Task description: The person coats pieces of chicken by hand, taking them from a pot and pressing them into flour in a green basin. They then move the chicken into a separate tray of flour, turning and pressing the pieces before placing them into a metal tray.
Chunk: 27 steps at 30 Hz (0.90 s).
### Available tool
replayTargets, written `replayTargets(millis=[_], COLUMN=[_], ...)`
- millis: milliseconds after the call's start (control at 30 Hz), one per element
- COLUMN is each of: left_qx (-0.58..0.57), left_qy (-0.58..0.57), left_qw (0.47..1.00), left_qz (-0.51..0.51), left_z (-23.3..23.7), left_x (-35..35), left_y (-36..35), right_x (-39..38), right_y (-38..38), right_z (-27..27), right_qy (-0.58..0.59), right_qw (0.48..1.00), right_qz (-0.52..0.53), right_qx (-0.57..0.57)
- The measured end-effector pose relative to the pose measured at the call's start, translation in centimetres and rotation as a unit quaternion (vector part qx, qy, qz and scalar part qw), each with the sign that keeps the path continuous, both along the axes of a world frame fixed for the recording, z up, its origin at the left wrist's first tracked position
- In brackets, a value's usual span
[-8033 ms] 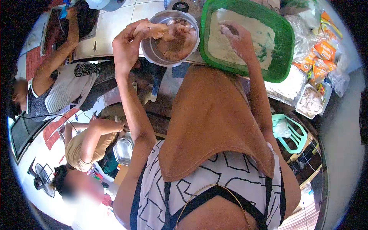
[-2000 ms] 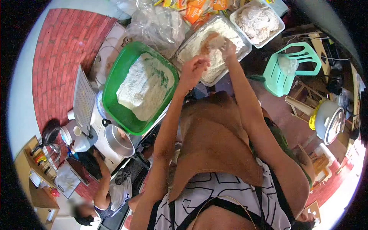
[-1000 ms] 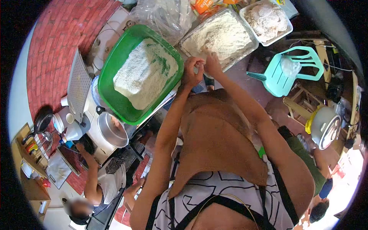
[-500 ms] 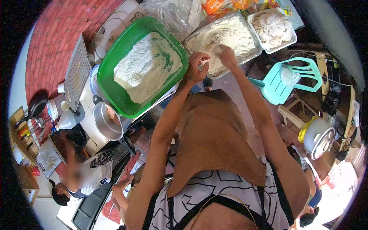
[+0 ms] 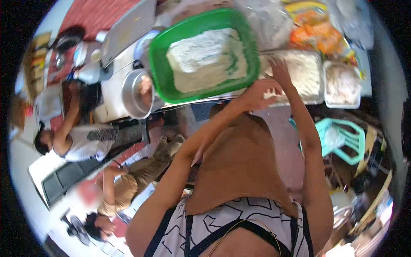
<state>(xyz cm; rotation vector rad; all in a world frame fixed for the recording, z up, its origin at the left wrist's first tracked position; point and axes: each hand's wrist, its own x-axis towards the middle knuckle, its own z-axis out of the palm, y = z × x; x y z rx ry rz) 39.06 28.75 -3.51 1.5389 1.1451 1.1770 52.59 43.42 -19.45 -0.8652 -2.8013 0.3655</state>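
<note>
My left hand (image 5: 262, 93) hovers by the near left edge of a clear rectangular tray (image 5: 322, 77), fingers loosely curved and apart, with nothing visible in them. Over the tray's left part is my right hand (image 5: 280, 73), fingers spread, close to the pale flour (image 5: 304, 75) inside; motion blur hides whether it touches. To the left of both hands stands a green tub (image 5: 160, 85) with a heap of white flour (image 5: 201, 51). A smaller white tray (image 5: 342, 104) of flour-dusted pieces sits right of the clear tray.
Plastic bags (image 5: 265, 21) and orange packets (image 5: 317, 32) lie behind the trays. A metal pot (image 5: 128, 94) stands left of the tub. Below right is a turquoise chair (image 5: 351, 156) holding a clear bag (image 5: 334, 136). Two people (image 5: 85, 141) are at the left.
The view has turned, shifting the tub and trays rightward. My hands have come closer together, and the right hand's fingers now look spread rather than bunched.
</note>
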Motion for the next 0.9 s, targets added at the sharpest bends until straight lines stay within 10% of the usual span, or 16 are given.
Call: replayTargets(millis=[400,667,800,900], left_qx=[-0.027,-0.018,-0.036,-0.067], left_qy=[0.018,-0.021,-0.005,-0.014], left_qw=[0.999,0.999,0.999,0.998], left_qz=[0.023,0.022,0.028,0.016], left_z=[0.8,1.1,1.5,1.8], left_x=[-0.2,-0.3,0.1,0.2], left_y=[-2.8,-2.6,-2.0,-2.1], right_x=[-2.8,1.0,3.3,8.7], right_y=[4.6,9.4,8.2,9.7], right_z=[-5.4,-1.1,6.3,0.7], right_qy=[-0.15,0.059,0.064,0.131], right_qw=[0.975,0.957,0.952,0.98], right_qz=[0.16,-0.055,-0.142,-0.078], right_qx=[0.037,-0.277,-0.262,-0.124])
